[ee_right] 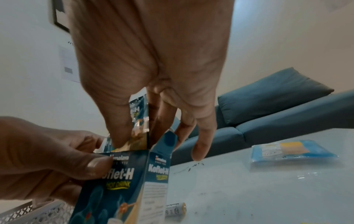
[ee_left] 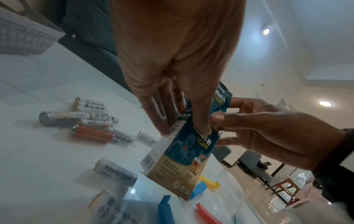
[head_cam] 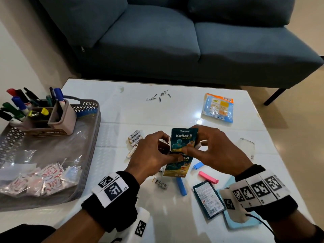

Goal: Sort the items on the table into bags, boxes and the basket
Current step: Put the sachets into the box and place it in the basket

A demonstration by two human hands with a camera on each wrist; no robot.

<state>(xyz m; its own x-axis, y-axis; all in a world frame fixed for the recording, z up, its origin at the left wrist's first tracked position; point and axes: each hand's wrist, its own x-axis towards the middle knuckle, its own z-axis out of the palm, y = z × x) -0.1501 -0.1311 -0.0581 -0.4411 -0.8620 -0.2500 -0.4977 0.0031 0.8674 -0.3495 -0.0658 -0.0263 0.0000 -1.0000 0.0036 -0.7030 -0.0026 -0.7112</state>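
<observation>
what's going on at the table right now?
A person is packing Koflet-H sachets into their box. The left hand grips the open Koflet-H box near its top, while the right hand pinches a sachet at the box mouth, partly in. Another sachet lies on the white table by the right wrist. Batteries and bag clips are loose. The grey basket holds a marker organiser and packets.

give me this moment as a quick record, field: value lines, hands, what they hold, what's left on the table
left hand: left hand grips the open Koflet-H box
right hand: right hand pinches a Koflet-H sachet at the box mouth
sachet: partly in the box
still loose: batteries, clips, blue packet
basket: basket holds pen organiser, bagged sachets
</observation>
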